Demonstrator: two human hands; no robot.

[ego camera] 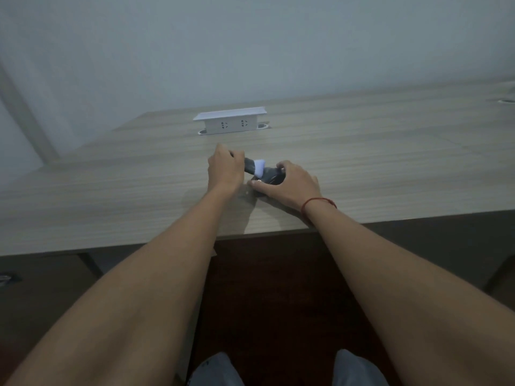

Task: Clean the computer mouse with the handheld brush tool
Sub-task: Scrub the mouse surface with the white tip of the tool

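Two hands work together near the front part of the desk point(111, 190), each w/ its own job. The right hand point(287, 182) is closed around the computer mouse point(269, 175), thumb at the near side and fingers curled over the far side, so the dark body is pinned on the wood. I think this hold is there so the mouse does not slide when the bristles push it. The left hand point(224, 169) is closed on the dark handle of the brush tool point(252, 167), and its pale bristle head points to the right and a bit down, touching or almost touching the left end of the mouse; the exact contact I cannot tell, the pic is dim there.

The brush lies nearly flat, not upright. Probably this lets the tips sweep along the top shell and into the button gaps instead of only poking. Both forearms reach out straight over the desk edge, approx. symmetric, which keeps the work centred in front of the person.

A white socket box point(231, 122) stands further back, well apart from the hands, so it is no obstacle. A red string sits on the right wrist.

Much of the mouse is hidden under the right hand, so those covered sides likely need a re-grip before brushing.
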